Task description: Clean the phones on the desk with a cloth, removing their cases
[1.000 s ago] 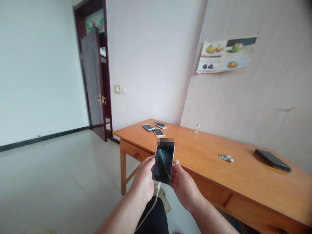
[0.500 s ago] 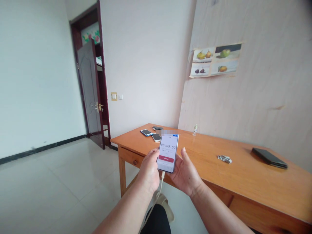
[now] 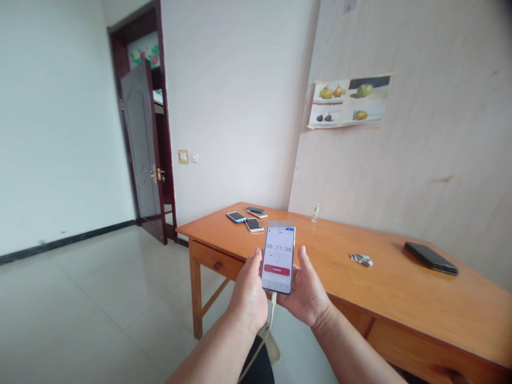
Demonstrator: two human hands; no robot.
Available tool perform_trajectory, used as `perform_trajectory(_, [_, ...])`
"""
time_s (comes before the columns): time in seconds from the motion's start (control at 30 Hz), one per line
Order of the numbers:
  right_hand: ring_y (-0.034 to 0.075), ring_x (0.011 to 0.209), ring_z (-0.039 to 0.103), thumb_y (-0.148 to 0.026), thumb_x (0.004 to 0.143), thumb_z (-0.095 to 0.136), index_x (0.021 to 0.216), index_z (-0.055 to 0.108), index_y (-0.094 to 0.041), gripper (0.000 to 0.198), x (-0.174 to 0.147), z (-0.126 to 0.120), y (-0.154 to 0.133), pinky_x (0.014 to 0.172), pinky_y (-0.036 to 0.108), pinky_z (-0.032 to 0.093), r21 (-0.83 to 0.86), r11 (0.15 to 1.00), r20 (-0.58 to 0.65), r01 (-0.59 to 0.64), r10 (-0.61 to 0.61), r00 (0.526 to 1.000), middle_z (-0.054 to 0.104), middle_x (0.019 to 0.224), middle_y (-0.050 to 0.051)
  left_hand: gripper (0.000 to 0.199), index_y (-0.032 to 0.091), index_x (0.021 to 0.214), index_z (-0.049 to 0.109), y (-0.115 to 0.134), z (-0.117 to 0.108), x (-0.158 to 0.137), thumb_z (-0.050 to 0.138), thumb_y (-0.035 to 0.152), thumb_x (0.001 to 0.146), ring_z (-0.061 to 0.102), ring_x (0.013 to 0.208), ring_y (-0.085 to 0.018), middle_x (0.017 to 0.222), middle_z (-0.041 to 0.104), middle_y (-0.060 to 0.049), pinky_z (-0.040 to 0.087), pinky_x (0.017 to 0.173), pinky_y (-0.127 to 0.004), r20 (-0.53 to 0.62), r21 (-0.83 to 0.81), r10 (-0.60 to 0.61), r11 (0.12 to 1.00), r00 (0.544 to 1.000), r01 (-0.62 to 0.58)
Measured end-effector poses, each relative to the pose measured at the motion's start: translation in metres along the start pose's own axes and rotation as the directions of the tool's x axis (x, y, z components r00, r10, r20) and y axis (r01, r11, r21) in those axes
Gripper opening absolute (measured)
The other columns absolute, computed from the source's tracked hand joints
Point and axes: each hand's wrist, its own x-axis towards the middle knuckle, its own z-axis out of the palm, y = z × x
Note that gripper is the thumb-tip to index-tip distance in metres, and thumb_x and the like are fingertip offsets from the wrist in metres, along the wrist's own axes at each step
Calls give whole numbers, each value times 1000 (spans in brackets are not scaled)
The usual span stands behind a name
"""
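A smartphone point(image 3: 278, 258) is held tilted up in front of me, its lit screen showing 00:11:00 above a red button. My left hand point(image 3: 248, 294) is closed round its left side, the thumb along the edge. On the other side, my right hand point(image 3: 309, 296) cradles the lower right edge from behind; its thumb points up, clear of the screen, and its fingertips are hidden behind the phone. From the phone's bottom end a pale cable point(image 3: 273, 309) runs down towards my lap.
On the wooden table point(image 3: 384, 288) lie a blue-edged phone point(image 3: 237, 217), a white phone point(image 3: 254, 225) and other stacked devices. Further right are a small bottle point(image 3: 316, 213), a grey-white crumpled item point(image 3: 361, 260) and a dark wallet-like case point(image 3: 431, 258). A door point(image 3: 142, 149) stands ajar at left.
The timer reading went from 00:09:57 to 00:11:00. The phone and both hands sit slightly lower in view, and the room has shifted a little to the left. Both holds look the same.
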Motion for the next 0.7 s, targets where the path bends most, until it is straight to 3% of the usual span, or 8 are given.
perform_trajectory(0.17, [27,101,67,-74,87,39,119,63,-16,71,-2,4,0,94,45,46,19,998,-5,58,-58,998,73,104,12,36,18,106,65,-5,4,-1,63,47,85,65,77,-14,89,69,-3,50,72,-25,-49,-41,24,999,998,-26])
perform_trajectory(0.37, [28,98,68,-77,83,41,120,62,-14,76,3,-4,0,90,46,50,26,998,7,62,-62,998,74,100,14,32,19,89,60,-6,5,-1,66,50,82,54,59,-9,67,54,5,44,62,-22,-121,-47,38,998,992,-44])
perform_trajectory(0.5, [28,93,70,-74,84,44,117,62,-14,71,5,-5,-11,87,45,52,-21,983,-50,180,-181,982,74,97,14,28,20,92,60,-11,-5,-5,63,48,85,61,86,-15,89,64,-1,45,77,-27,-31,109,134,986,990,-130])
perform_trajectory(0.57, [28,92,70,-72,85,45,117,61,-15,68,4,-2,-20,86,46,53,-49,966,-56,252,-255,965,74,98,14,29,22,100,60,-14,-10,-10,61,47,85,60,100,-19,105,65,-3,43,79,-28,-14,244,121,963,993,-114])
perform_trajectory(0.7, [30,92,71,-74,83,46,121,57,-16,70,2,5,-38,84,47,54,-63,944,-77,325,-329,941,73,101,16,32,19,94,62,-18,-10,-18,62,49,84,60,91,-20,96,67,-6,41,74,-28,45,468,49,881,998,-64])
